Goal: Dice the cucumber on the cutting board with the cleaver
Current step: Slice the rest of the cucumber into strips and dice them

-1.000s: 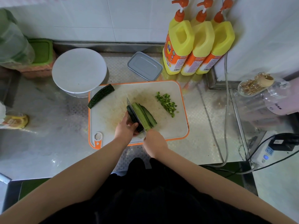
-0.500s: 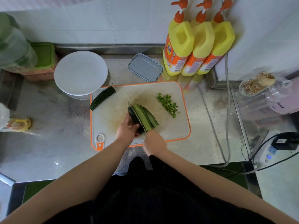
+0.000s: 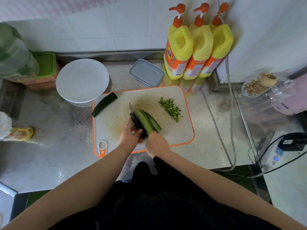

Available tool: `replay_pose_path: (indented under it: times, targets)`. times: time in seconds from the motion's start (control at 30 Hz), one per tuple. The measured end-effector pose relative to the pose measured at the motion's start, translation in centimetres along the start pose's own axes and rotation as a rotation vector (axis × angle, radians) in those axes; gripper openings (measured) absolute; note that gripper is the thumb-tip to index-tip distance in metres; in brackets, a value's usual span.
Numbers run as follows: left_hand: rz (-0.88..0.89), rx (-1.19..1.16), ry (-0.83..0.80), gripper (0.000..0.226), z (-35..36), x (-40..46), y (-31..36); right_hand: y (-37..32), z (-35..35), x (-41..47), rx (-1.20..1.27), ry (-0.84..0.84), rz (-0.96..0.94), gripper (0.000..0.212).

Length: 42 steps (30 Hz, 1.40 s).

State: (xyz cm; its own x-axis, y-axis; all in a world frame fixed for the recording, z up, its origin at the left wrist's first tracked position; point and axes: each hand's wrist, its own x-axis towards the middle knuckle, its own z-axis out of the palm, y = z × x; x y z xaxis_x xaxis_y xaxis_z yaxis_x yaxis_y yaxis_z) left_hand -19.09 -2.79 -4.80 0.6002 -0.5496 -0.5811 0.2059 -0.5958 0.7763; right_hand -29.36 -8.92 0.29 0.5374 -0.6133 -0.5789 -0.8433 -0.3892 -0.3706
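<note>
Fingertips risking the edge: left hand (image 3: 131,136) is gripping cucumber strips (image 3: 147,122) beside the cleaver (image 3: 132,112), right hand (image 3: 157,143) gripping its handle; strips may be sliding on the cutting board (image 3: 181,135).

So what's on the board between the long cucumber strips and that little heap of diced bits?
Nothing: in the head view, bare stained cutting board separates the cucumber strips from the diced pile.
</note>
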Motion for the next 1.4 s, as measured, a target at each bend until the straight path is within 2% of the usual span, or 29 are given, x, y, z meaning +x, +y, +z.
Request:
replay_pose_path:
  times: [0.17,0.27,0.47,0.6,0.8,0.9,1.07,1.2,1.27,1.37,1.4]
  targets:
    - [0.012,-0.002,-0.005,0.074,-0.1,-0.5,0.5,1.0,0.0,0.0,0.113,-0.006,0.046,0.017]
    - [0.016,-0.009,-0.013,0.074,-0.2,-0.8,0.6,1.2,0.2,-0.3,0.176,0.029,0.009,0.019]
    - [0.011,-0.029,-0.022,0.073,-0.1,-0.8,0.7,1.7,0.9,-1.5,0.055,0.062,-0.126,0.026]
    - [0.004,-0.073,-0.040,0.074,-0.1,-0.9,0.6,0.9,0.9,-1.2,0.062,0.015,-0.035,0.022]
    - [-0.023,-0.076,-0.036,0.076,-0.1,-0.3,0.1,0.1,0.7,-0.5,-0.007,-0.039,0.016,0.042]
    - [-0.023,-0.070,-0.033,0.076,0.0,-0.1,-0.1,0.0,0.3,0.0,0.023,-0.037,0.014,0.037]
    - [-0.040,-0.061,-0.021,0.073,-0.1,-0.6,0.3,1.3,-0.4,0.8,0.258,-0.065,0.059,0.007]
    - [-0.065,-0.073,-0.021,0.071,-0.2,-0.5,0.3,1.8,-0.6,0.7,0.410,-0.106,0.117,0.011]
    - [-0.054,-0.066,-0.030,0.067,-0.1,-0.6,0.3,1.7,-0.6,0.7,0.393,-0.105,0.115,0.015]
    - [-0.019,-0.062,-0.036,0.057,0.0,-0.7,0.3,1.0,-0.7,0.5,0.249,-0.052,0.057,0.005]
    - [-0.016,-0.069,-0.033,0.056,0.0,-0.5,0.1,0.6,-0.6,0.3,0.186,-0.036,0.032,0.013]
